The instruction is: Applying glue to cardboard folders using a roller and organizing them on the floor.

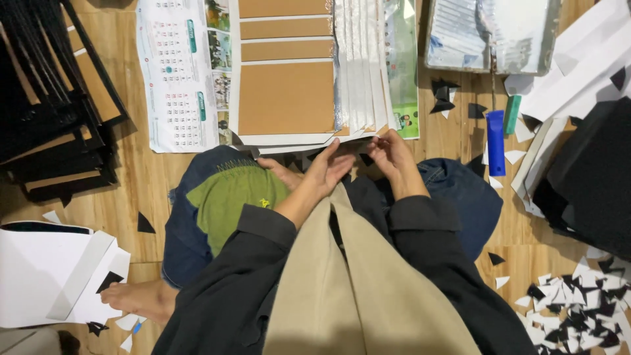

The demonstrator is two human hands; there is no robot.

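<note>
Wooden floor [148,197] carried everything; you sat cross-legged on it. Stack of brown cardboard panels with white borders [286,97] lay straight ahead, beyond both hands, long axis running away from you. Near edge of stack touched your fingertips. Right hand [393,158] sat closest, grip pinching that white edge. Left hand [315,174] just beside it, fingers spread, flat near same edge. Blue utility knife [495,141] lay off right, well apart.

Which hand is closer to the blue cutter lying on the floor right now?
Right. The right hand is at the board stack's near edge, left of the blue cutter with bare floor between. The left hand sits farther left, beyond the right one.
</note>
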